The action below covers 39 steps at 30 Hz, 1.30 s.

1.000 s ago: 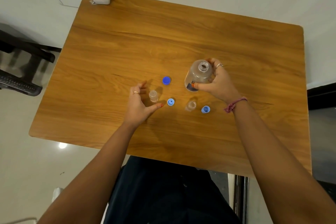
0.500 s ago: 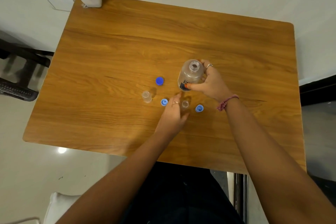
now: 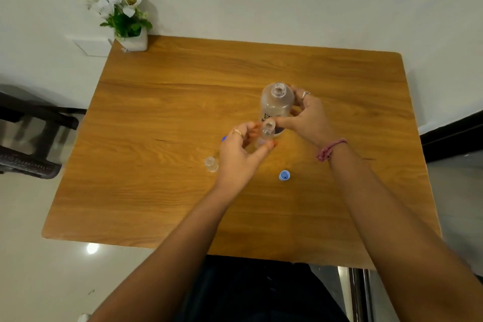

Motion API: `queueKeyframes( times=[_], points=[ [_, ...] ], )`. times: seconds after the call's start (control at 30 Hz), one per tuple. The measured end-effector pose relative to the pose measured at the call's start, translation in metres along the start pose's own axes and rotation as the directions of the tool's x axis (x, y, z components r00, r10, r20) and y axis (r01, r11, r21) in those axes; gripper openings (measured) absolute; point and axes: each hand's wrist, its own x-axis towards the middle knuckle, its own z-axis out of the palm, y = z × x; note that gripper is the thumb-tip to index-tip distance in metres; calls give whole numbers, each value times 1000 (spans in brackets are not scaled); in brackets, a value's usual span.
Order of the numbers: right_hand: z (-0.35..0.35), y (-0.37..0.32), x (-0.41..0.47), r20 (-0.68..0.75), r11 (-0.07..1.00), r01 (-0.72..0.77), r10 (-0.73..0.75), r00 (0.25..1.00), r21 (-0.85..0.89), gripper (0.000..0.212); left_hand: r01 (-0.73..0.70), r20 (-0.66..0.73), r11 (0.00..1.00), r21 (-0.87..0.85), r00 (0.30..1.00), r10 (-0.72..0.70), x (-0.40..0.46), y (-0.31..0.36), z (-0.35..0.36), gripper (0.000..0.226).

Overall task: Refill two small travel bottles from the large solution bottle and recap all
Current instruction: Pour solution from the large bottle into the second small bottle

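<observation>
Bottles stand upright, open mouths up. The right hand [image 3: 305, 117] grips the large solution bottle [image 3: 277, 104] at table [image 3: 156, 102] centre. The left hand [image 3: 240, 149], half a second ago reaching low, now holds one small travel bottle [image 3: 267, 131] raised beside it. The second small bottle [image 3: 211, 163] stands left. One blue cap [image 3: 284, 175] lies near; another blue edge [image 3: 224, 138] peeks behind the left hand.

Soft, even indoor light filled the scene, with faint shadows on the table [image 3: 183, 112]. A small bright glare spot shone on the floor [image 3: 92, 248]. Wide-angle distortion bowed the edges, and both hands looked slightly motion-blurred.
</observation>
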Motion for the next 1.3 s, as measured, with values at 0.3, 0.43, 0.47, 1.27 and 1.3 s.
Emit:
queueKeyframes(
  times=[0.3,0.43,0.47,1.27,1.3],
  points=[
    [-27,-131,18,-81,919,314,-341,937,-239,80,-167,-173,959,-227,976,129,60,114,-72,42],
    [-33,-184,21,-117,839,418,-481,869,-349,77,-227,-216,942,-249,961,174,72,147,-99,41],
    [-35,-197,23,-117,825,424,-496,861,-374,77,-241,-222,939,-245,957,188,74,154,-105,41],
    [-35,-317,25,-34,468,430,-707,706,-772,71,-356,-197,878,-319,931,306,88,205,-166,35],
    [-34,-317,25,-34,465,429,-708,706,-775,71,-356,-195,879,-317,931,308,89,205,-166,34]
  ],
)
